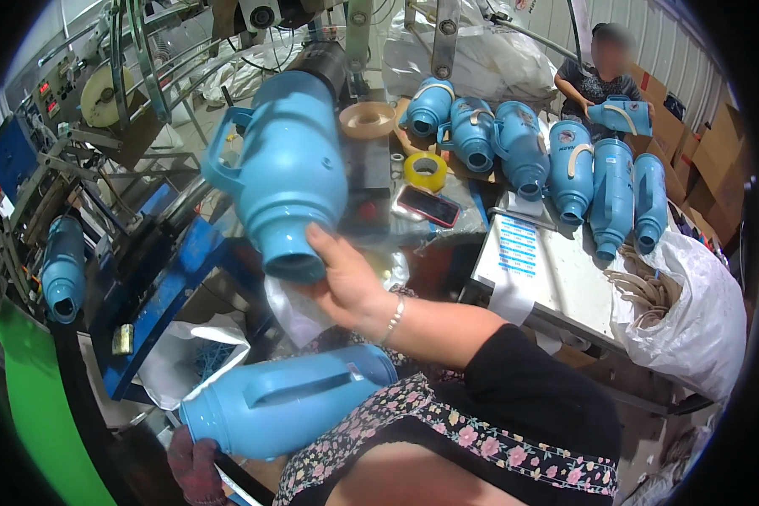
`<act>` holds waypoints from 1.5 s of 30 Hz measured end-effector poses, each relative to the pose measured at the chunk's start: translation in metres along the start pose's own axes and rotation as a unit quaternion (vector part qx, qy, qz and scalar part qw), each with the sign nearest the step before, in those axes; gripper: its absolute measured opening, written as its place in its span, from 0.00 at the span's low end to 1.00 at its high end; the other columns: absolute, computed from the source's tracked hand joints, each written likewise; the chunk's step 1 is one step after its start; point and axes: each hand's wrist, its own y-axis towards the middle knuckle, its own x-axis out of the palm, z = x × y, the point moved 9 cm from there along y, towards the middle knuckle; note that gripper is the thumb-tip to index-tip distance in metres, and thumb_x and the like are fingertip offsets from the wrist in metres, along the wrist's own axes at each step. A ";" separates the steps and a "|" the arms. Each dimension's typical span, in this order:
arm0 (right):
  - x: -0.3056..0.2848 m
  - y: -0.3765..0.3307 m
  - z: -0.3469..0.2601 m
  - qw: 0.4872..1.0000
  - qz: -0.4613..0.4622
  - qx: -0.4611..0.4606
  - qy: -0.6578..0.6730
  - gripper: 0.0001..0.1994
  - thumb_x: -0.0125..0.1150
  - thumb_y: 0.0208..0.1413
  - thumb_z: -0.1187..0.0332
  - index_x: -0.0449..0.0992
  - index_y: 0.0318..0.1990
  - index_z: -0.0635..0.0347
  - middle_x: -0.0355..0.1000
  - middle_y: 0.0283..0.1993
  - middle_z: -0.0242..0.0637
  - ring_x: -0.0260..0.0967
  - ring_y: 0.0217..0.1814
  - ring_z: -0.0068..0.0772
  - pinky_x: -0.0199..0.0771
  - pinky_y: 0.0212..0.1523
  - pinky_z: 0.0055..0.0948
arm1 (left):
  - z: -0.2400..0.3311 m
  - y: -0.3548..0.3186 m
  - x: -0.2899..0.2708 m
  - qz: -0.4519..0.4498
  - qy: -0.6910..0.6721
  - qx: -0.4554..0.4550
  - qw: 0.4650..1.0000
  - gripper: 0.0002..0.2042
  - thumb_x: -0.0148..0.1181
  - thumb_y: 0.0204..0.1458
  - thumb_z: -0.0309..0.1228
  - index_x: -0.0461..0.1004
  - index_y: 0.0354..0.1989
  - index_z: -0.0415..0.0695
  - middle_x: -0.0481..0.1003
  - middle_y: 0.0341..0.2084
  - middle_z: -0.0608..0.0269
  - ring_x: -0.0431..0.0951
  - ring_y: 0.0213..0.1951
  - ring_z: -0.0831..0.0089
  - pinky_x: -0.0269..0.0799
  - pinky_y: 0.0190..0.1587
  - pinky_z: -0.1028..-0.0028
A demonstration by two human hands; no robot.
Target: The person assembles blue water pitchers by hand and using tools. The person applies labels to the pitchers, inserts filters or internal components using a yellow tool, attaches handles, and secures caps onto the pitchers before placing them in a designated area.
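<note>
My bare right hand (346,282) grips the narrow neck of a blue thermos casing (291,160). That casing tilts with its neck toward me, its side handle on the left and its wide end against a black cylinder (322,67). At lower left, my left hand (196,468), in a dark red glove, is closed on the neck end of a second blue thermos casing (295,401). This one lies across my lap, handle up, its wide end by my floral apron (472,434). The casing partly hides the gloved fingers.
Several blue casings (572,164) stand along the white table (557,278) on the right. Yellow tape (425,171) and a phone (430,206) lie behind. A white sack (691,312) holds beige strips. Another casing (63,270) hangs at left. A co-worker (603,76) holds a casing.
</note>
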 end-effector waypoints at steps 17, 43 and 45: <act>-0.003 0.241 -0.088 0.993 0.032 -0.111 0.025 0.24 0.61 0.55 0.45 0.72 0.49 0.54 0.75 0.43 0.34 0.75 0.40 0.35 0.76 0.36 0.45 | -0.034 -0.034 -0.020 0.239 0.174 0.114 0.949 0.12 0.56 0.50 0.30 0.71 0.40 0.36 0.72 0.35 0.55 0.71 0.35 0.65 0.67 0.38 0.68; -0.475 -0.434 -0.460 0.348 0.707 0.002 -0.616 0.25 0.41 0.60 0.53 0.64 0.60 0.57 0.67 0.58 0.54 0.65 0.60 0.54 0.62 0.59 0.46 | 0.060 0.129 0.088 -0.102 0.254 0.126 0.953 0.15 0.53 0.59 0.34 0.74 0.45 0.33 0.76 0.38 0.51 0.75 0.39 0.64 0.71 0.41 0.69; -0.477 -0.440 -0.452 0.332 0.695 0.060 -0.635 0.26 0.41 0.59 0.54 0.64 0.59 0.63 0.67 0.57 0.58 0.65 0.60 0.53 0.63 0.60 0.45 | 0.054 0.139 0.107 -0.131 0.079 0.189 0.970 0.15 0.55 0.58 0.34 0.75 0.44 0.34 0.77 0.38 0.49 0.76 0.39 0.60 0.72 0.41 0.68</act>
